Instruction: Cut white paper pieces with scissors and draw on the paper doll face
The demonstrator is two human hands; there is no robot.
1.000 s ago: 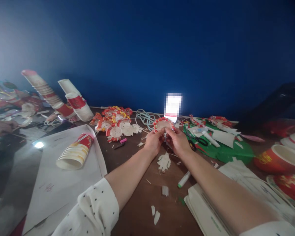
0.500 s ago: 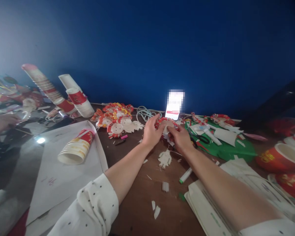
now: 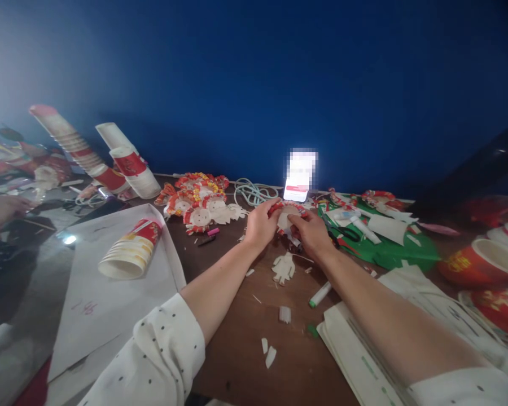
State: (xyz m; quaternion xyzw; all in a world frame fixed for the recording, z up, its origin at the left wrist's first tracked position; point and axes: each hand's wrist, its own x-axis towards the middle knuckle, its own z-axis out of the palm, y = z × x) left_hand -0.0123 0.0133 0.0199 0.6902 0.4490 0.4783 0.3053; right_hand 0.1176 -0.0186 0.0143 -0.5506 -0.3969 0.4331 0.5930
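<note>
The paper disc [image 3: 284, 219] is up in the person's hands, just in front of the lit phone [image 3: 295, 195] and above the table [image 3: 237, 349]. It looks very light and thin: stiff enough to keep its shape when held at the edge, yet likely to crease under a hard squeeze. The red-and-white trim around it seems the fragile part, as it could bend or come loose, so the plain pale middle or the near edge would be the safer hold. Slipping seems a small worry with dry paper.

The right hand [image 3: 315, 232] pinches the disc at its right side, thumb on the pale face and fingers tucked behind. The left hand [image 3: 262, 227] lies along the left side with fingers reaching forward — whether it grips or merely steadies cannot be told.

A second ago both thumbs met at the near edge; now the hands are farther apart, the left one around the side. The loose paper cutout [image 3: 283, 268] and the marker [image 3: 320, 294] lie as they did — untouched on the table.
</note>
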